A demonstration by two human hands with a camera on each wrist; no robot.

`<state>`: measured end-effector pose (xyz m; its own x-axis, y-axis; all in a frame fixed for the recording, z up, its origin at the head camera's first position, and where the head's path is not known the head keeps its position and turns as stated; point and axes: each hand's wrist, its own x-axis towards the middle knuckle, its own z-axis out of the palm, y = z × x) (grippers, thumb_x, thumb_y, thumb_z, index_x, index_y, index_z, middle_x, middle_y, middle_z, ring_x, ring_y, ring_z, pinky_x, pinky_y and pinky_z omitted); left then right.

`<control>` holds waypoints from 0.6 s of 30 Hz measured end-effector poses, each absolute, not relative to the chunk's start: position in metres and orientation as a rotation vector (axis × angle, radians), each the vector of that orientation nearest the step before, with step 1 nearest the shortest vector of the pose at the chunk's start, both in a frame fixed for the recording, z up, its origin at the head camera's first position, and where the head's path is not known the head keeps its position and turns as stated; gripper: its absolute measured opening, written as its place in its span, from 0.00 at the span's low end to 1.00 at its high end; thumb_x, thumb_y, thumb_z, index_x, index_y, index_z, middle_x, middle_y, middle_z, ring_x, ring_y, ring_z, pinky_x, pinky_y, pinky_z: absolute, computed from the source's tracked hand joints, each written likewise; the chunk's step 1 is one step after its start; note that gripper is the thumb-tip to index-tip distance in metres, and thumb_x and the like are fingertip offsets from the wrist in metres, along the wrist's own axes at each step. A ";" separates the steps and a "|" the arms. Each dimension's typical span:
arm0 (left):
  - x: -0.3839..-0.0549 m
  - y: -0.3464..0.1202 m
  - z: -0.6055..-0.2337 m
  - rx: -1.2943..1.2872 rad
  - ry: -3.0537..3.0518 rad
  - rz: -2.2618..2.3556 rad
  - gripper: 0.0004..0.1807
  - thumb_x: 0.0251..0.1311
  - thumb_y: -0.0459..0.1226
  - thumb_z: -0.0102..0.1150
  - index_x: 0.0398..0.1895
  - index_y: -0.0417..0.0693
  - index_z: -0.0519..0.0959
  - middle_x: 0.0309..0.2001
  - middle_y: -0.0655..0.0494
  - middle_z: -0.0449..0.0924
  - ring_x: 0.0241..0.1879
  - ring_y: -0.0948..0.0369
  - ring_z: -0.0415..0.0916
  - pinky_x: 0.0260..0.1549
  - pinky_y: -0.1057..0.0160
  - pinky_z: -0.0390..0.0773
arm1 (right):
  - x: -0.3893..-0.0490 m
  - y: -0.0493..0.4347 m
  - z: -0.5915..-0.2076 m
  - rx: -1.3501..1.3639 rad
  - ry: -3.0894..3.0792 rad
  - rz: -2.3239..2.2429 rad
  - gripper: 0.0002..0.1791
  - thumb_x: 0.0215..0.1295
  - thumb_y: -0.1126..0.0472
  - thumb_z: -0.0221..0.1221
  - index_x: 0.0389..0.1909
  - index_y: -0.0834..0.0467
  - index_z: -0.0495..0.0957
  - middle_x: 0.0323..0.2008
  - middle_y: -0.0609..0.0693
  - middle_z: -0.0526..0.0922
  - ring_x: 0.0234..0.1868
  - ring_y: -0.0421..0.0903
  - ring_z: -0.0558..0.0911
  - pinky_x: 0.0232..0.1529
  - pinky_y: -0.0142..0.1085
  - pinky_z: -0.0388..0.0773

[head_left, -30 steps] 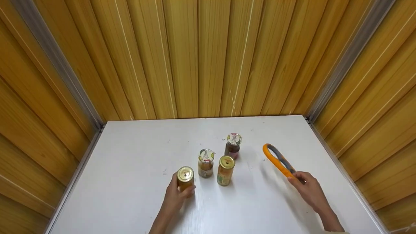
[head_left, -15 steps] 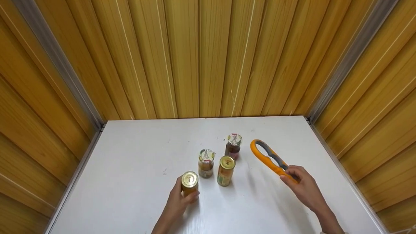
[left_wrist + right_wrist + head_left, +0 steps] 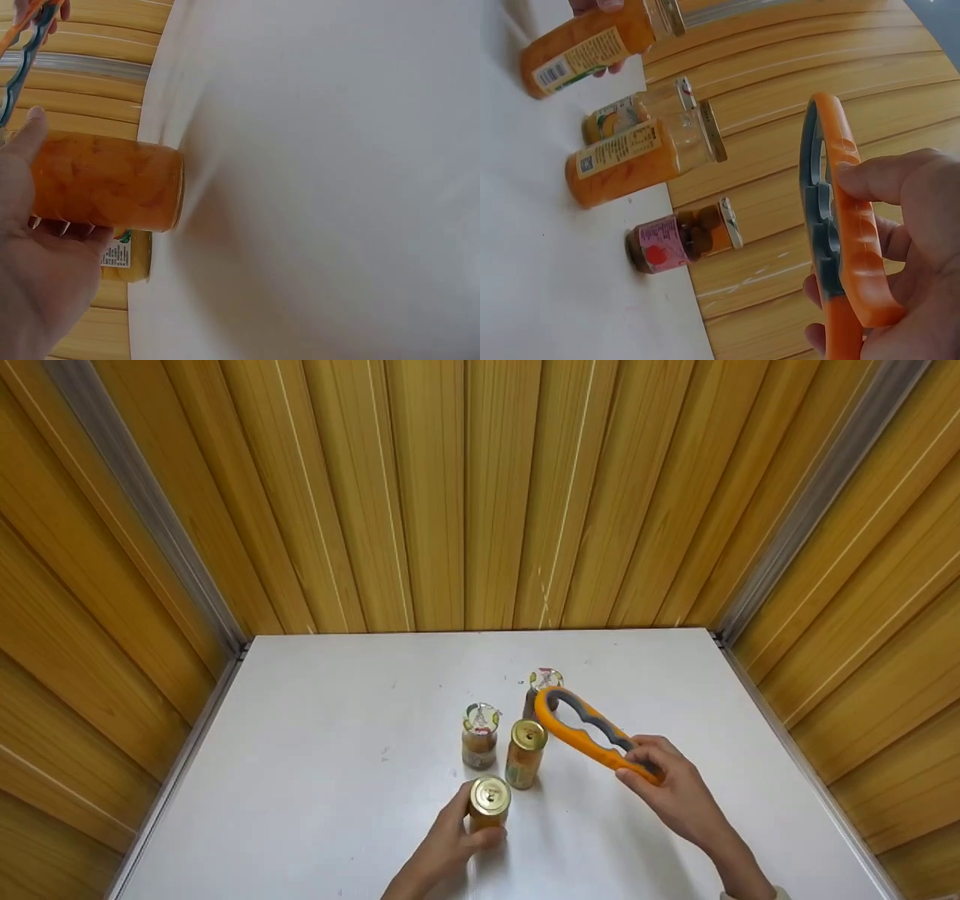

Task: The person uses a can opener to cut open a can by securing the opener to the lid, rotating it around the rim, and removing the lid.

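Observation:
My left hand [image 3: 444, 846] grips an upright glass jar [image 3: 490, 796] with a gold lid, near the front middle of the table. Orange fruit pieces fill this jar [image 3: 109, 182] in the left wrist view; whether its base touches the table I cannot tell. My right hand [image 3: 673, 789] holds an orange and grey jar opener [image 3: 576, 739] by its handle end, raised to the right of the jars. Its thumb presses the orange side of the opener [image 3: 847, 202] in the right wrist view. The opener's looped tip partly covers the rear jar in the head view.
Three more jars stand upright on the white table [image 3: 315, 780]: a gold-lidded one [image 3: 525, 761], one with a patterned lid [image 3: 480, 739], and a dark one [image 3: 682, 238] with a pink label behind. Wood-patterned panels [image 3: 435, 495] wall in the back and sides.
My left hand has carried its jar to the right and toward the front, now before the gold-lidded jar. My right hand has brought the jar opener leftward, closer to the jars.

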<state>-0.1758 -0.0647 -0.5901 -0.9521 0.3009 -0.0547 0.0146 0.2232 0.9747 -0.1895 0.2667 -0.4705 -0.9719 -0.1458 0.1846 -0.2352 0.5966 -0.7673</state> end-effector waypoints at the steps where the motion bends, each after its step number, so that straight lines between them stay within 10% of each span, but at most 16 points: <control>1: -0.176 -0.063 -0.590 0.315 2.258 1.795 0.40 0.59 0.39 0.74 0.73 0.46 0.66 0.67 0.52 0.74 0.71 0.46 0.66 0.72 0.33 0.56 | -0.189 0.262 -0.470 0.344 -2.720 1.328 0.05 0.65 0.62 0.71 0.38 0.53 0.83 0.58 0.54 0.79 0.54 0.53 0.81 0.54 0.38 0.83; 18: -0.177 -0.042 -0.595 0.380 2.298 1.779 0.35 0.60 0.40 0.75 0.69 0.55 0.70 0.61 0.61 0.77 0.62 0.57 0.72 0.69 0.41 0.64 | -0.179 0.216 -0.476 0.874 -2.804 1.223 0.05 0.69 0.49 0.67 0.39 0.41 0.80 0.60 0.49 0.75 0.59 0.54 0.73 0.52 0.39 0.84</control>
